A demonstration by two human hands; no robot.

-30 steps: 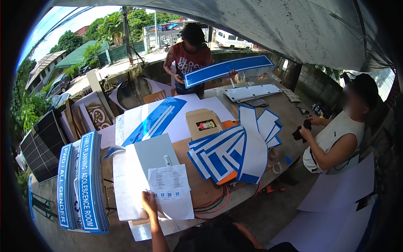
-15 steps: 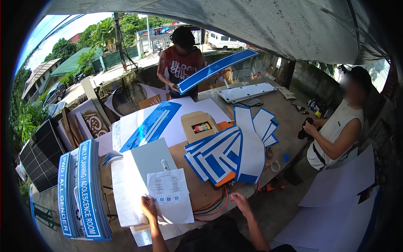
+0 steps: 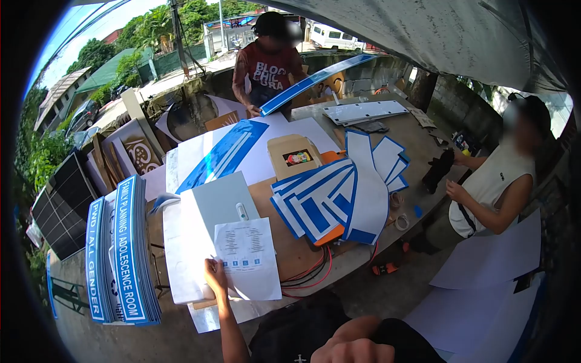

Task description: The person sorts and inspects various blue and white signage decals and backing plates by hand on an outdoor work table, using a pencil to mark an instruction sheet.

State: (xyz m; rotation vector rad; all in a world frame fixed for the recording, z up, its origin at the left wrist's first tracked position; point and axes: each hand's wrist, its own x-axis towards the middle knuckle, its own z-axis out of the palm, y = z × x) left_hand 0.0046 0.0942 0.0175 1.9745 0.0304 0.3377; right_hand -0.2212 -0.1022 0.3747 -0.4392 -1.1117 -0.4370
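Note:
My left hand has its fingers pressed together at the lower left edge of a printed paper; what they pinch, if anything, is too small to name. Under the paper are a grey sheet and a white board. My right hand is a fist close to the camera at the bottom edge, its fingers curled and their inner side hidden. To the right of the paper, blue and white strips lie fanned out beside an open cardboard box.
Stacked blue signs stand at the left. Across the table, a person in a red shirt holds a long blue strip. A person in a white top holds a black item at the right. Cables hang at the near edge.
My right hand has moved down and toward the camera, away from the table edge. The person at the right has raised the black item. The far person's blue strip has tilted.

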